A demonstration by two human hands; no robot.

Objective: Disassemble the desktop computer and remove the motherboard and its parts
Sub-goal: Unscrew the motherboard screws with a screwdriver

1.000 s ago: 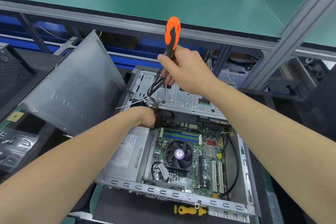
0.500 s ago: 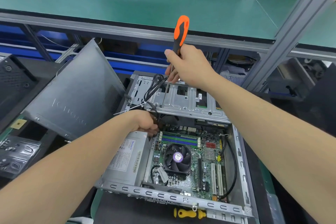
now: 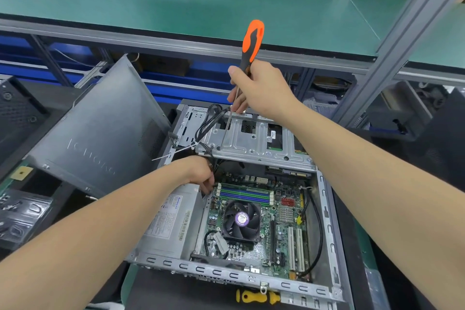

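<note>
Of the hands, the right hand is closed round the orange-and-black screwdriver. Its handle has been leaned further right, and its tip is kept on the silver metal drive cage behind the green motherboard. The left hand has been lowered to the motherboard's far-left corner; its grip cannot be told. With the motherboard still seated, cage removal is judged unfinished.
</note>
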